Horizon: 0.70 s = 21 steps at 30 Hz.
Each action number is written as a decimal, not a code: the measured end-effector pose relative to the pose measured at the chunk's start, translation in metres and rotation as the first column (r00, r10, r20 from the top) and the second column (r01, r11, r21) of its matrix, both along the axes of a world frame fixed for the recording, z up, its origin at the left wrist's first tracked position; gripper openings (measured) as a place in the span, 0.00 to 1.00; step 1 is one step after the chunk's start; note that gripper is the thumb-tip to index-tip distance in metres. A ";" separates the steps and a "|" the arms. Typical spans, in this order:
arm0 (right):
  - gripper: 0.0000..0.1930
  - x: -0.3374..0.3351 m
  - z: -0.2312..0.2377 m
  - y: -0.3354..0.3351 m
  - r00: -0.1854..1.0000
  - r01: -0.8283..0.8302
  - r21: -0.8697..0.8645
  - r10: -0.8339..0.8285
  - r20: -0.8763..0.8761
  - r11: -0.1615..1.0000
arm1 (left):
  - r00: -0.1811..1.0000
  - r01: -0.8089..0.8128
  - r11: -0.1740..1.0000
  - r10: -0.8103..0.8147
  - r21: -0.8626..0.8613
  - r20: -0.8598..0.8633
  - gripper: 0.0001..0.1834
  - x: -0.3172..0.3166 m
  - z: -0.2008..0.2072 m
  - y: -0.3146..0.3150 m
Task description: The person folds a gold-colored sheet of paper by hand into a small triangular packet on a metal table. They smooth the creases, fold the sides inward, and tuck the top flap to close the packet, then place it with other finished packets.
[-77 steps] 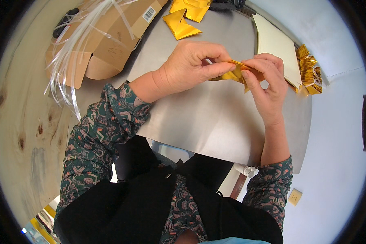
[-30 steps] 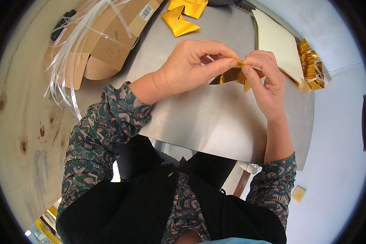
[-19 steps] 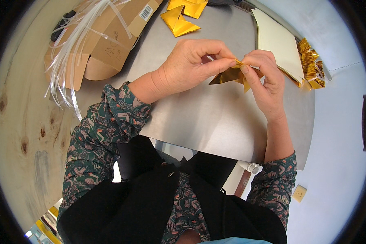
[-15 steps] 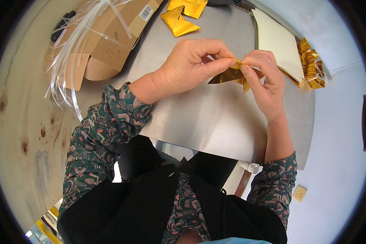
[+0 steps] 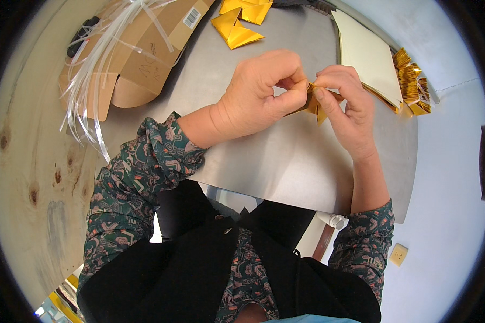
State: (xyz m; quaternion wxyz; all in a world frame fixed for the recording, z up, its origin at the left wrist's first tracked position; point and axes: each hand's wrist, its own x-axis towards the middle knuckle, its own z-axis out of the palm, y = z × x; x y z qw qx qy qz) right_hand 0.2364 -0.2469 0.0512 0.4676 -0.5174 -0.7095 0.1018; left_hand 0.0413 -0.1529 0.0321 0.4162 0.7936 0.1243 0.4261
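Head view: left hand and right hand are both pinching a small gold foil piece above the grey table, fingertips closed tight to crease it; finished folds are lying at twelve o'clock.

Small folded piece: gold foil paper, glossy, creased, catching light; it is being pinched between the bare left hand and right hand.
Table top: sheet metal, grey, smooth, showing a dull brushed sheen.
Folded shapes at the far edge: the same shiny gold foil, sharply creased.
Stack of sheets: cream paper, matt, smooth.
Pleated bundle beside it: metallic gold foil, glinting.
Flattened box: brown corrugated cardboard, matt, slightly rough.
Strapping bands lying over it: translucent whitish plastic, glossy.
Surface at left: pale wood, knotted, matt.
Sleeves: patterned woven cloth, matt.
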 end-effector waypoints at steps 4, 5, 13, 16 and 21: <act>0.03 0.001 0.000 0.000 0.999 0.010 -0.009 -0.010 -0.050 1.000 | 0.997 0.064 0.990 -0.060 -0.123 0.040 0.06 0.000 0.002 0.003; 0.03 0.002 0.000 0.000 1.000 0.001 0.003 -0.001 -0.011 1.000 | 0.997 0.077 0.990 -0.074 -0.118 0.036 0.07 0.000 0.002 0.004; 0.03 0.002 -0.001 0.001 1.000 0.018 0.012 -0.018 -0.002 1.000 | 0.982 0.190 0.965 -0.190 -0.180 0.018 0.09 -0.006 0.001 0.010; 0.03 0.003 -0.001 0.001 0.998 0.027 0.033 -0.029 0.055 0.999 | 0.985 0.173 0.971 -0.169 -0.167 0.040 0.08 -0.003 0.000 0.010; 0.04 0.001 -0.001 0.003 0.990 0.030 0.085 -0.042 0.133 0.996 | 0.986 0.167 0.949 -0.157 -0.266 0.058 0.04 0.000 -0.002 0.008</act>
